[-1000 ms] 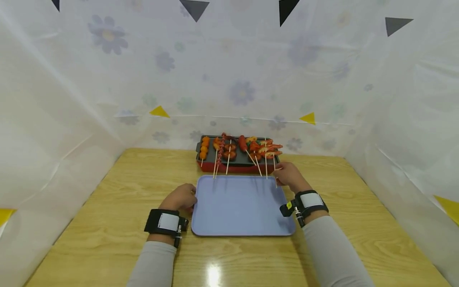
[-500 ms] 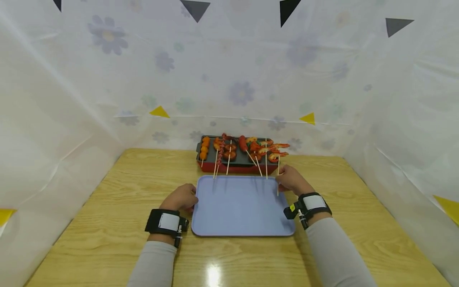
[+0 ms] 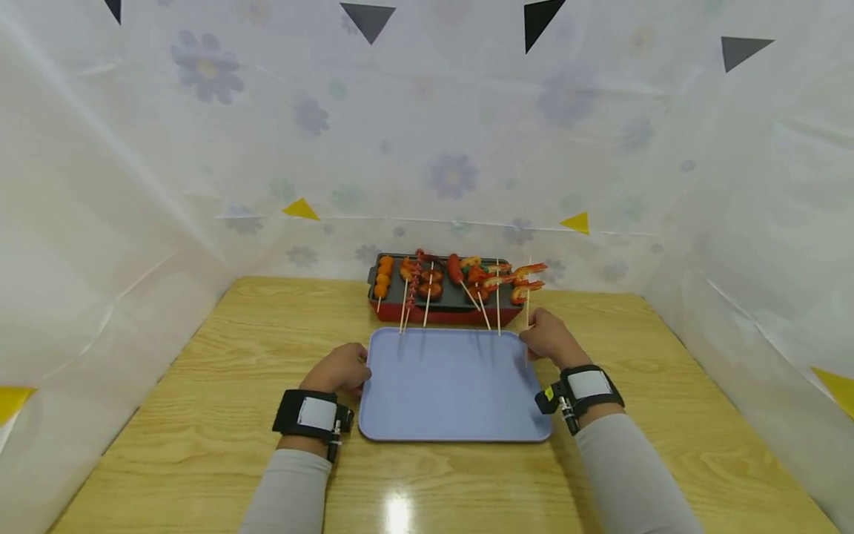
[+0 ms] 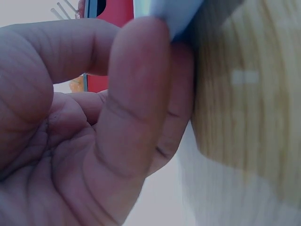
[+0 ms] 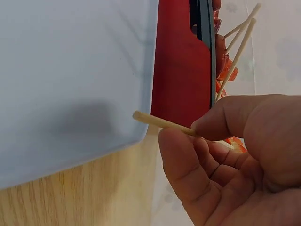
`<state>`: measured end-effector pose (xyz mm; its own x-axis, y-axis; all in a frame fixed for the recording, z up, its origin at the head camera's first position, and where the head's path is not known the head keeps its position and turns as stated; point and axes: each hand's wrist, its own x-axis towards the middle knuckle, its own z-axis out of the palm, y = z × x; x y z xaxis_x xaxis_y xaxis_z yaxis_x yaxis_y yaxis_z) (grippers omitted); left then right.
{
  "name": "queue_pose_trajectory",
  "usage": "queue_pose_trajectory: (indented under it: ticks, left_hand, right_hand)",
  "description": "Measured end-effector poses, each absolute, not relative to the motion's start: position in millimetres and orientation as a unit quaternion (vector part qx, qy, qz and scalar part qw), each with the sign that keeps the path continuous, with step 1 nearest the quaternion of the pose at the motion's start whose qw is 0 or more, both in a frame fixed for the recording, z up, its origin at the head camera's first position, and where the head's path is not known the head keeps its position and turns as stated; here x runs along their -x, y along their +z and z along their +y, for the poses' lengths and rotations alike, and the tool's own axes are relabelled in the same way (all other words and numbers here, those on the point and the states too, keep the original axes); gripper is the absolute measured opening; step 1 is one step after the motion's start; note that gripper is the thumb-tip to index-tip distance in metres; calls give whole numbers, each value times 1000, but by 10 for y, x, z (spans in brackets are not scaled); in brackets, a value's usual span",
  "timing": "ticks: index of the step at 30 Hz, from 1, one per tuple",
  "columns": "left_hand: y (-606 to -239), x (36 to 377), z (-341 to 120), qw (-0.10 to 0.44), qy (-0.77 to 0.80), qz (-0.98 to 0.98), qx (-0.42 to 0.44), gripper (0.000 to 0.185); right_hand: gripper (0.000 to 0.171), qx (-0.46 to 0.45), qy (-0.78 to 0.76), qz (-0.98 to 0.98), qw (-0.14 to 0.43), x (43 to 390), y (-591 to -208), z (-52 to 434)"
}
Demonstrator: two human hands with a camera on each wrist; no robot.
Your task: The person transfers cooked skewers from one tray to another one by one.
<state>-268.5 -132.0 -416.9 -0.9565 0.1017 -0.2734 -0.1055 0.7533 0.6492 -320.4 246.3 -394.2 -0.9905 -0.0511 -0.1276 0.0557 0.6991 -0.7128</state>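
My left hand (image 3: 342,368) grips the left edge of a pale blue-violet tray (image 3: 454,393) that lies on the wooden table. In the left wrist view its fingers (image 4: 136,94) are bent at the tray's edge. Near the tray's far right corner, my right hand (image 3: 548,335) pinches the wooden stick of a shrimp skewer (image 3: 527,273) between thumb and fingertips. The shrimp stand out past the right end of a red and black grill (image 3: 440,317). In the right wrist view the stick's lower end (image 5: 157,121) points out over the tray's corner.
Several other skewers lie on the grill, among them orange balls (image 3: 382,278), a red sausage (image 3: 455,268) and round brown slices (image 3: 431,289). Some sticks reach over the tray's far rim. A white flowered curtain (image 3: 454,133) hangs close behind the grill.
My right hand has moved a little right, carrying the shrimp skewer with it past the grill's end. The left hand and the tray stay in place.
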Motion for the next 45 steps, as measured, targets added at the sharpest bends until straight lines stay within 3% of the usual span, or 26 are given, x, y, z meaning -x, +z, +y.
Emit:
queue_pose_trajectory:
  ticks: [12, 28, 45]
  left_hand:
    - [-4150, 2704, -1315, 152, 342, 927, 0, 38]
    - [-4148, 2704, -1300, 150, 344, 927, -5, 40]
    - [-4145, 2691, -1318, 160, 355, 921, 2, 39]
  right_hand:
    - [31, 15, -381, 923, 52, 3064, -3903, 2493]
    - [23, 30, -428, 902, 42, 2887, -3884, 2450]
    - [24, 76, -359, 930, 16, 2610, -3864, 2446]
